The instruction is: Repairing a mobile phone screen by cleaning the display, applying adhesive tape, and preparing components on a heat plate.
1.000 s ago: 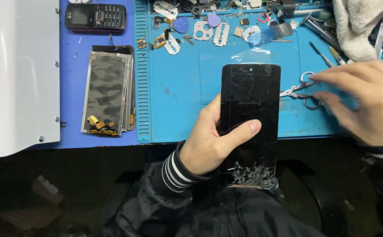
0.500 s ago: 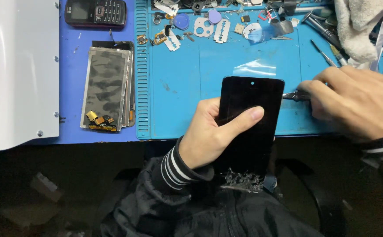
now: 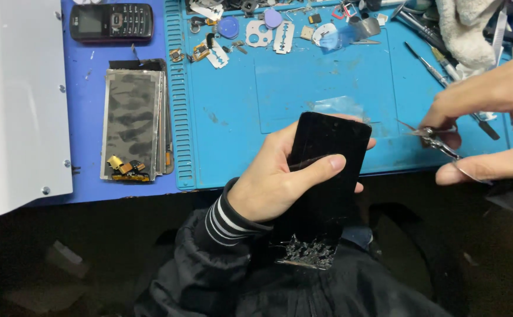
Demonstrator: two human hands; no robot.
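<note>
Blue work mat (image 3: pixel 327 76) covers the bench in front of me, strewn along its far edge with razor blades, picks and small metal parts. My left hand (image 3: pixel 274 182) grips the black phone screen (image 3: pixel 330 176) over the mat's near edge, thumb laid across its face; the glass is shattered at its near end. A second ago my right hand (image 3: pixel 491 117) was pressed against the screen's right edge with the small scissors (image 3: pixel 444 144). Now it has pulled well away to the right, fingers pinched on the handles, tips pointing back at the screen. That cut looks finished, I judge. Left of the mat lies a stack of stripped display panels (image 3: pixel 133 123), with a black keypad phone (image 3: pixel 112 22) beyond.
</note>
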